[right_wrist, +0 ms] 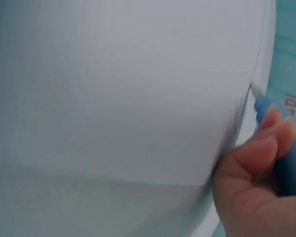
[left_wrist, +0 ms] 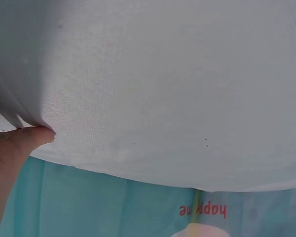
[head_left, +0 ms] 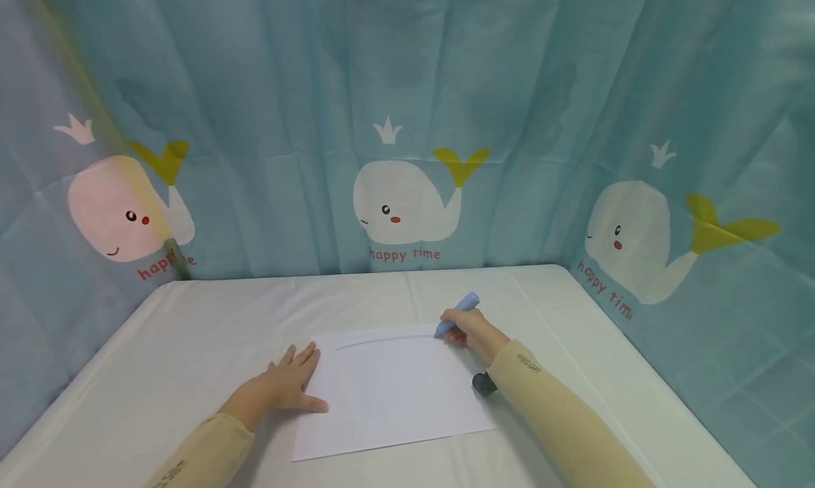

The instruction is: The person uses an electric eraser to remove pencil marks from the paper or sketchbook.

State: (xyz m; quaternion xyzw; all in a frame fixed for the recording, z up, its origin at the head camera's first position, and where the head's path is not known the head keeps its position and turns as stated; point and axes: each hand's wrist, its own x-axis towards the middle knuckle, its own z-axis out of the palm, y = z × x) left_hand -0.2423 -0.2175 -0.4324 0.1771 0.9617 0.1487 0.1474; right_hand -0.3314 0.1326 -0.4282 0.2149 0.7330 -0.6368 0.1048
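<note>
A white sheet of paper (head_left: 395,392) lies on the white table (head_left: 191,332), with a thin drawn line (head_left: 382,340) near its far edge. My right hand (head_left: 467,329) grips a light blue marker (head_left: 460,311), whose tip touches the paper's far right corner. In the right wrist view the fingers (right_wrist: 256,158) curl round the marker (right_wrist: 286,163) and its tip (right_wrist: 255,90) meets the sheet's edge. My left hand (head_left: 289,383) lies flat, fingers straight, pressing on the sheet's left edge. The left wrist view shows only a fingertip (left_wrist: 32,137) on the tablecloth.
A small black cap (head_left: 484,383) lies on the table by my right forearm. Teal curtains printed with white whales (head_left: 401,201) close off the table at the back and on both sides. The table's right edge (head_left: 611,346) runs close to the right curtain.
</note>
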